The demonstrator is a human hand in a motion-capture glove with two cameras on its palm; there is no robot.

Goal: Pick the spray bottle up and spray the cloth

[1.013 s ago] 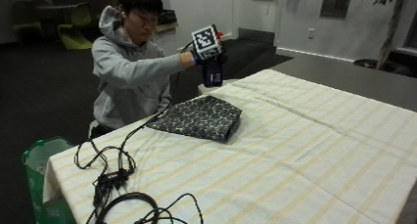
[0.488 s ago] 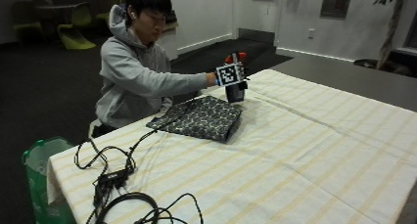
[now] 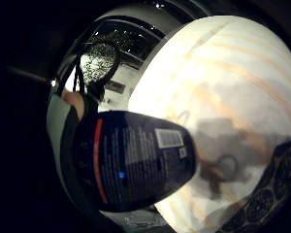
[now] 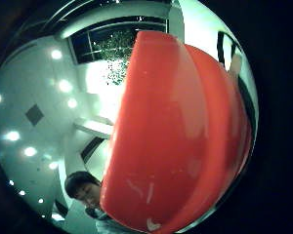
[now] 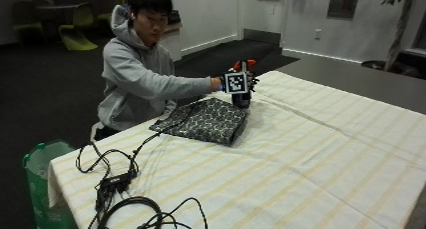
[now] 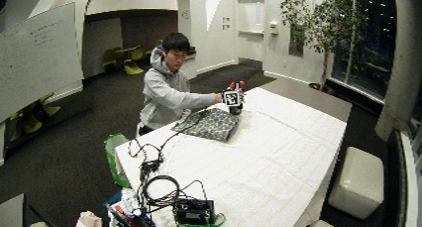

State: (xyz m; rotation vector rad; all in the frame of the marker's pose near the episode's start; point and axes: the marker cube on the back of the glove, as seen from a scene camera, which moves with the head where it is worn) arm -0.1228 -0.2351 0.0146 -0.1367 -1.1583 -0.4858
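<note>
Gloved right hand point(image 5: 232, 82) wrapped around the spray bottle point(image 5: 241, 95), fingers curled on it, bottle upright with its base on or just above the striped tablecloth point(image 5: 319, 154); contact unclear. Bottle: dark navy body with red stripe, white label text and barcode point(image 3: 131, 160), red trigger head point(image 4: 180, 131) poking above the hand. Patterned dark cloth point(image 5: 203, 120) lies folded just beside and below the hand, toward the person. Other hand not visible.

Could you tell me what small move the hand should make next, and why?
Probably tilt the spray bottle so its red nozzle faces the patterned cloth, then squeeze. The hand grips the bottle upright at the cloth's far edge, not aimed at it.
</note>
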